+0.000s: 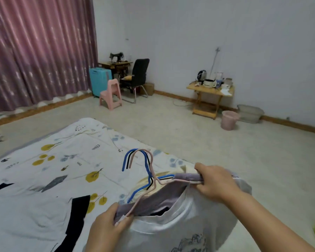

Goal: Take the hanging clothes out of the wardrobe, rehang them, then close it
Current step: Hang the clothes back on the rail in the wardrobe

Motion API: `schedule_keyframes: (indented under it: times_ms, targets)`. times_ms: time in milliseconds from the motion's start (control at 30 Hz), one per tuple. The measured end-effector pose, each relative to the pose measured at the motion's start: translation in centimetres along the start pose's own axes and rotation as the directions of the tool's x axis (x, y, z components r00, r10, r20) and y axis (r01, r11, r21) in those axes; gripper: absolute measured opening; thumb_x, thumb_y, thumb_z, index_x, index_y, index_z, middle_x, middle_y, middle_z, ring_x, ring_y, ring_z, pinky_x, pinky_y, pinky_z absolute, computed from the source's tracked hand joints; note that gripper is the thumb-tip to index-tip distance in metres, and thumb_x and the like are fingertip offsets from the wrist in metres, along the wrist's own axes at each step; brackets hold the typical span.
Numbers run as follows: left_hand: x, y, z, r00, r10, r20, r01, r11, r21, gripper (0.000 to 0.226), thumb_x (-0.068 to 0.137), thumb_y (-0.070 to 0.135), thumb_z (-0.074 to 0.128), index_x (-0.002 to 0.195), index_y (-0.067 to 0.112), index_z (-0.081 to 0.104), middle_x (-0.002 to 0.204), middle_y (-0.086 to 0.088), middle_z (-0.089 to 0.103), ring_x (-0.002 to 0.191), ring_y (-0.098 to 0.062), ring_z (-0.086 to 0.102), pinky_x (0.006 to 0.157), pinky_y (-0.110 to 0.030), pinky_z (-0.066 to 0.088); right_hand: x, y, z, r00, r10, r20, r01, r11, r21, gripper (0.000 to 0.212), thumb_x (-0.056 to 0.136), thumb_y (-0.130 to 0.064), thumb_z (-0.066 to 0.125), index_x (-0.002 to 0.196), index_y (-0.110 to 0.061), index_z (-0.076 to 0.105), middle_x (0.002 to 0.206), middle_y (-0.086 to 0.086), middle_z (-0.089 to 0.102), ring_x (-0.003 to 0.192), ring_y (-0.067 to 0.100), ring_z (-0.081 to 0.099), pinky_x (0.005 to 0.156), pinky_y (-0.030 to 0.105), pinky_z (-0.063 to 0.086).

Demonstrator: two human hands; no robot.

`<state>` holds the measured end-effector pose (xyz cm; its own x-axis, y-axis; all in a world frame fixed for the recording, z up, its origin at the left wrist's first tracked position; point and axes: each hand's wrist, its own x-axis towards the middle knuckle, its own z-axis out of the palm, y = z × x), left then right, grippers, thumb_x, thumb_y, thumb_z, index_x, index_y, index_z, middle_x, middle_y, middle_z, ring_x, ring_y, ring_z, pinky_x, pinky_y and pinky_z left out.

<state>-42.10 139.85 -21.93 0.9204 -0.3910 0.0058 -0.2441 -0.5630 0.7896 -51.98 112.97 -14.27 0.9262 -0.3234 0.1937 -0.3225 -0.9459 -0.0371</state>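
Over a leaf-print quilt (49,160), left grip (105,228) and right grip (216,180) clamp hangered clothes (171,211); beyond, curtains (35,51).

Blue hanger (127,159), black hanger (129,161), pink hanger (150,157) stacked together. White tee (171,226) with a grey print, mauve top (164,199) inside it. White sheet (49,160) dotted with yellow and grey leaves. Pink striped curtain (35,48), turquoise suitcase (99,80), pink stool (111,94), pink bucket (229,120).
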Motion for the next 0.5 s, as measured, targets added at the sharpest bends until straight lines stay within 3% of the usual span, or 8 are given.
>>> schedule_keyframes:
  times_ms: [133,233,333,433,500]
  targets:
    - [-0.8,3.4,0.7,0.985,0.173,0.017,-0.174,0.984,0.024,0.064,0.043,0.067,0.038,0.072,0.013,0.054,0.059,-0.001,0.053,0.062,-0.014,0.05,0.054,-0.024,0.032,-4.4,2.8,-3.4,0.992,0.118,-0.039,-0.117,0.993,0.017,0.024,0.084,-0.039,0.053,0.085,-0.024,0.033,0.105,0.008,0.065,0.099,0.032,0.057,0.066,0.032,0.028]
    - [-1.2,6.5,1.5,0.957,0.286,0.037,-0.286,0.958,-0.002,0.042,0.05,0.063,0.048,0.062,0.023,0.05,0.053,0.003,0.053,0.055,-0.01,0.047,0.051,-0.026,0.031,-7.8,4.9,-6.0,0.975,0.211,-0.072,-0.211,0.977,0.015,0.027,0.08,-0.043,0.051,0.083,-0.022,0.034,0.102,0.01,0.065,0.096,0.033,0.057,0.064,0.032,0.027]
    - [-1.9,10.2,2.1,0.914,0.396,0.085,-0.398,0.917,0.015,0.016,0.06,0.05,0.054,0.074,0.042,0.049,0.06,0.022,0.057,0.054,-0.007,0.046,0.05,-0.023,0.029,-11.3,6.7,-8.4,0.943,0.307,-0.129,-0.308,0.951,0.014,0.027,0.082,-0.04,0.053,0.079,-0.022,0.033,0.1,0.01,0.065,0.096,0.033,0.057,0.063,0.032,0.026]
    - [-2.5,13.8,2.8,0.865,0.494,0.09,-0.498,0.867,0.022,0.033,0.058,0.052,0.053,0.067,0.02,0.05,0.053,0.004,0.053,0.059,-0.016,0.05,0.053,-0.026,0.032,-14.9,8.4,-10.6,0.902,0.39,-0.184,-0.389,0.92,0.042,0.026,0.082,-0.034,0.056,0.076,-0.023,0.033,0.099,0.01,0.065,0.095,0.033,0.057,0.063,0.031,0.027]
    - [-3.2,16.2,3.5,0.818,0.569,0.089,-0.573,0.819,0.027,0.04,0.055,0.06,0.049,0.063,0.02,0.048,0.052,0.002,0.05,0.059,-0.017,0.049,0.052,-0.027,0.032,-17.5,9.6,-12.1,0.877,0.429,-0.216,-0.426,0.902,0.062,0.026,0.081,-0.036,0.056,0.076,-0.022,0.035,0.095,0.01,0.065,0.093,0.034,0.058,0.061,0.032,0.029]
